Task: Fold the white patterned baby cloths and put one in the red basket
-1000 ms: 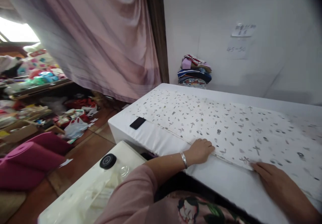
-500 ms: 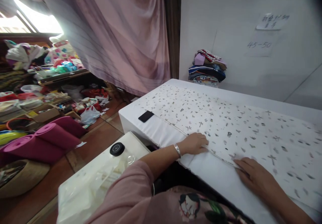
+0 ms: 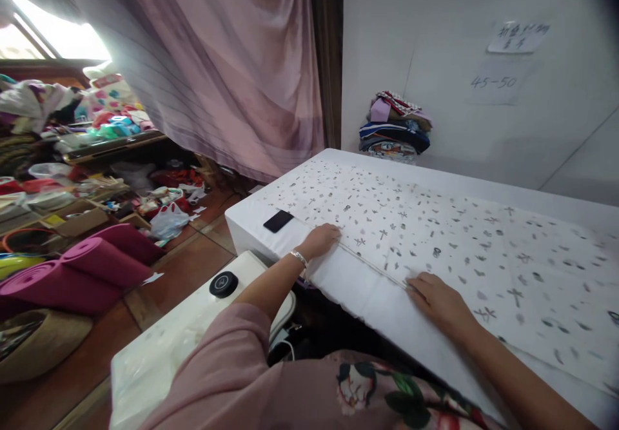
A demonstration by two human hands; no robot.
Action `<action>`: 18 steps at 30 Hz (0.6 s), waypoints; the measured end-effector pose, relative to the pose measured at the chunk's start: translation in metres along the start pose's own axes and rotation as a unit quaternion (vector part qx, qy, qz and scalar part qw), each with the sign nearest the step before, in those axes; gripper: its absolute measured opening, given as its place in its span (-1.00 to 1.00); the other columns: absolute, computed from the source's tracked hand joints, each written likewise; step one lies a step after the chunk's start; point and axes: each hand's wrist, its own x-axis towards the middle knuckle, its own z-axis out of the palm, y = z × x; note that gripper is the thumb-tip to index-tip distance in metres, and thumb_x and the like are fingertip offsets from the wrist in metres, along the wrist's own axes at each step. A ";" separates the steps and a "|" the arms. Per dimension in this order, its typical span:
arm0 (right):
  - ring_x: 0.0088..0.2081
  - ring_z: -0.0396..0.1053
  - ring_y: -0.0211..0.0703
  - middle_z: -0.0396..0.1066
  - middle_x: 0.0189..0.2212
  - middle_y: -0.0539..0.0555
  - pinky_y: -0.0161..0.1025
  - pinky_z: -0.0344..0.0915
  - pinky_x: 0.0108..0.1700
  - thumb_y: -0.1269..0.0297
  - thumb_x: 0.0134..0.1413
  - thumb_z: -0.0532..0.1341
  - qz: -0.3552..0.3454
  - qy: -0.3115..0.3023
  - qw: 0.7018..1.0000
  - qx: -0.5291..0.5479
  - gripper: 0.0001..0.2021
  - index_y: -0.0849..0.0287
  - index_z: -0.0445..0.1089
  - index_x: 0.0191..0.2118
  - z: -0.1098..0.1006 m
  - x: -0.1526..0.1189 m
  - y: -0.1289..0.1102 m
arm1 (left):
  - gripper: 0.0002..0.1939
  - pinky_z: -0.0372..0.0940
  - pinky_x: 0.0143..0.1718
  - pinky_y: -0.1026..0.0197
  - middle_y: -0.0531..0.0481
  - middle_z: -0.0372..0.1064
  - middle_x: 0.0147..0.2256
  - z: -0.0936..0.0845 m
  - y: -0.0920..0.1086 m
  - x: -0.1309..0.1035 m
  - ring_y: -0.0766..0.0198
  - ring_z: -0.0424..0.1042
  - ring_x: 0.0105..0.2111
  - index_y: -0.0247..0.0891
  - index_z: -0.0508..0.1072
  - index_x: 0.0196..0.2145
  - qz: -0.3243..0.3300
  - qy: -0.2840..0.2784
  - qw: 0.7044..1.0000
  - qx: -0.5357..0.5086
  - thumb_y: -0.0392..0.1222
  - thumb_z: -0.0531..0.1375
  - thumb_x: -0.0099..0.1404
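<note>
A white cloth (image 3: 420,224) printed with small grey-brown palm trees, rainbows and leaves lies spread over a table with a white cover (image 3: 333,282). My left hand (image 3: 320,242) rests on the cloth's near edge, palm down, its fingers lying over the hem. Farther right along that same edge is my right hand (image 3: 435,298), fingertips touching the hem and fingers extended on the cloth. The thumbs are partly hidden. A flat black rectangular object (image 3: 278,221) lies just left of my left hand, near the table's front-left corner.
Below the table's left end stands a cream-coloured surface (image 3: 159,333) bearing a round black object (image 3: 223,283). Folded clothes (image 3: 395,127) are stacked by the wall. A pink curtain (image 3: 251,62) hangs behind; rolled magenta mats (image 3: 91,265) lie on the cluttered floor.
Both hands have slid left along the cloth's near edge, the left one coming closer to the black rectangular object. The cloth itself shows no clear shift.
</note>
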 end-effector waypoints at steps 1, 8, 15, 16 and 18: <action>-0.18 0.33 -0.12 0.38 -0.22 0.09 -0.21 0.31 -0.21 0.17 0.24 -0.08 0.002 -0.001 1.000 0.001 -0.66 0.09 0.40 -0.13 0.001 0.002 -0.001 | -0.74 0.23 0.01 0.16 -0.05 0.37 -0.03 0.001 -0.001 0.001 0.21 0.27 0.00 -0.22 0.47 -0.17 0.003 -0.005 1.000 0.007 -0.31 0.01 0.31; -0.20 0.34 -0.13 0.38 -0.27 0.09 -0.22 0.30 -0.23 0.13 0.28 -0.16 0.006 0.017 0.999 0.042 -0.60 0.08 0.40 -0.19 0.006 0.000 -0.002 | -0.73 0.24 -0.10 0.20 -0.08 0.37 -0.15 -0.003 -0.001 0.002 0.21 0.28 -0.10 -0.25 0.43 -0.21 -0.003 0.002 0.997 0.080 -0.30 -0.07 0.36; -0.25 0.35 -0.11 0.36 -0.27 0.10 -0.21 0.31 -0.32 0.08 0.26 -0.09 -0.021 0.015 0.999 0.029 -0.64 0.05 0.38 -0.10 0.015 -0.003 -0.002 | -0.73 0.21 -0.05 0.19 -0.05 0.37 -0.14 -0.004 -0.004 -0.013 0.23 0.28 -0.12 -0.25 0.42 -0.21 0.015 0.010 0.999 0.051 -0.21 -0.07 0.39; -0.26 0.36 -0.11 0.35 -0.28 0.10 -0.22 0.30 -0.35 0.08 0.26 -0.10 -0.023 0.014 0.999 0.028 -0.64 0.04 0.38 -0.09 0.014 -0.003 -0.002 | -0.73 0.21 -0.05 0.19 -0.05 0.37 -0.14 -0.005 -0.006 -0.015 0.23 0.28 -0.12 -0.25 0.42 -0.21 0.015 0.015 0.999 0.042 -0.20 -0.07 0.38; -0.31 0.36 -0.12 0.35 -0.30 0.09 -0.23 0.29 -0.40 0.07 0.26 -0.11 -0.026 0.010 0.999 0.027 -0.62 0.03 0.39 -0.09 0.013 -0.002 -0.003 | -0.74 0.21 -0.06 0.20 -0.05 0.37 -0.16 -0.006 -0.010 -0.018 0.23 0.28 -0.12 -0.25 0.42 -0.23 0.011 0.027 0.999 0.025 -0.21 -0.05 0.38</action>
